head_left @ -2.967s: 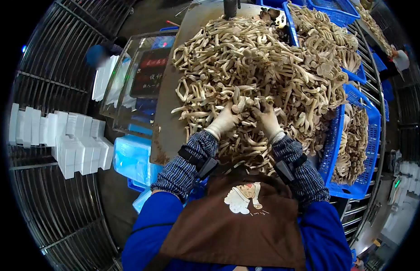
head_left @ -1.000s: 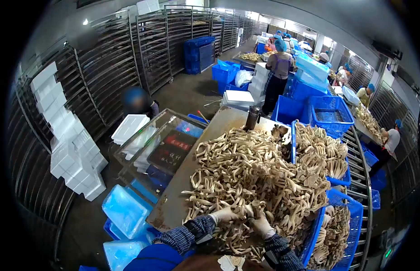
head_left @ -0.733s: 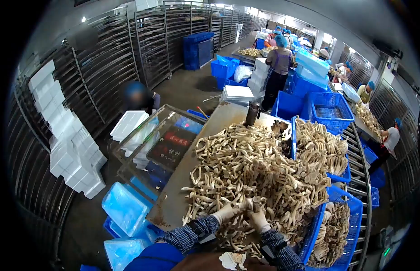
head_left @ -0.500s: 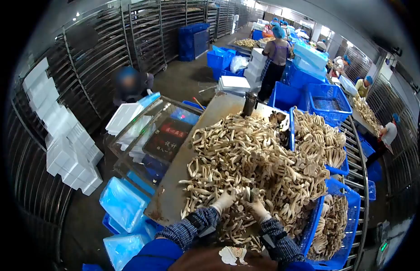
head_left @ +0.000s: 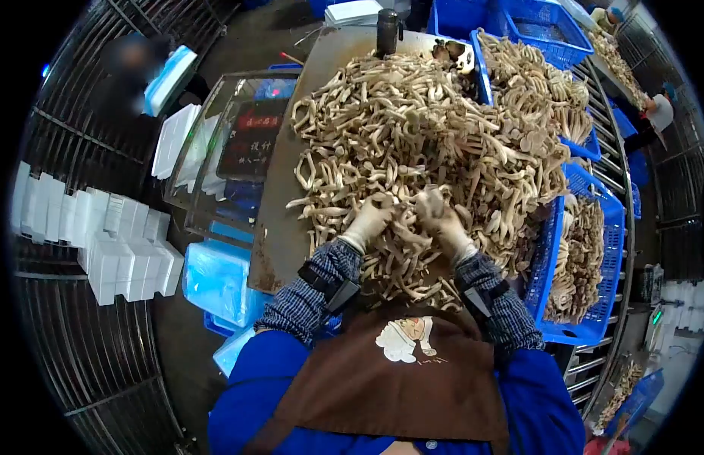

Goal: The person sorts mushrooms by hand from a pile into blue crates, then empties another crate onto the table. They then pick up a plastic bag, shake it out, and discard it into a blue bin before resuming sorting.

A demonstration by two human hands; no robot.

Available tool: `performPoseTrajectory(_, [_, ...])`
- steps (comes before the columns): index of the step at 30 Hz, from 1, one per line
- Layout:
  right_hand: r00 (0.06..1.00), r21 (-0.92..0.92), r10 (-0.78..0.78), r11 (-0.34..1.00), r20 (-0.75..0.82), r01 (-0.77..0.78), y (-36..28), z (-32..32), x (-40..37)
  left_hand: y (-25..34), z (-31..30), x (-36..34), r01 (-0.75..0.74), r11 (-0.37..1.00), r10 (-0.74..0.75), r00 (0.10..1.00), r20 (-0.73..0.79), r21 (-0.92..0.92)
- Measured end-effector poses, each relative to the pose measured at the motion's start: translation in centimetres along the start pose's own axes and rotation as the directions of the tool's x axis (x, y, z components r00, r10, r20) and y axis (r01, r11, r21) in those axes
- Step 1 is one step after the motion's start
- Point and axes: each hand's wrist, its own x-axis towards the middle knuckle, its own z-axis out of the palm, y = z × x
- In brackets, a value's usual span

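Observation:
A large heap of long-stemmed, pale brown mushrooms covers the metal table in front of me. My left hand, in a pale glove, is at the near side of the heap with its fingers closed around a mushroom. Close by on the right, my gloved right hand is closed on mushrooms, and its fingertips are slightly blurred. Loose mushrooms lie between and below both hands. To the right stands a blue crate with mushrooms laid in rows.
Behind that crate, another blue crate holds more mushrooms. A dark flask stands at the table's far end. White foam boxes are stacked at left. A person there carries a blue-and-white box. Blue-wrapped boxes sit beside the table.
My view has tilted down, so more of my apron shows. Both hands remain over the near mushrooms. The person at left now holds up a box.

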Motion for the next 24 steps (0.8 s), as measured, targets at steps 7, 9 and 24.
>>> performPoseTrajectory(7, [0.978,-0.236,-0.210,0.951,-0.018,0.200,3.5,-5.2,1.5,-0.3,-1.3,-0.9,-0.015,0.971,0.016,1.000,0.000,-0.239])
performPoseTrajectory(9, [0.995,-0.209,-0.103,0.973,0.000,0.100,1.8,-4.1,0.2,-2.5,-1.9,0.5,-0.060,0.975,0.062,0.998,0.003,-0.216])
performPoseTrajectory(24, [0.958,-0.883,-0.269,0.419,0.098,0.208,3.7,2.4,-1.8,-6.0,-2.5,2.8,-0.102,0.965,0.089,0.994,-0.062,-0.242])
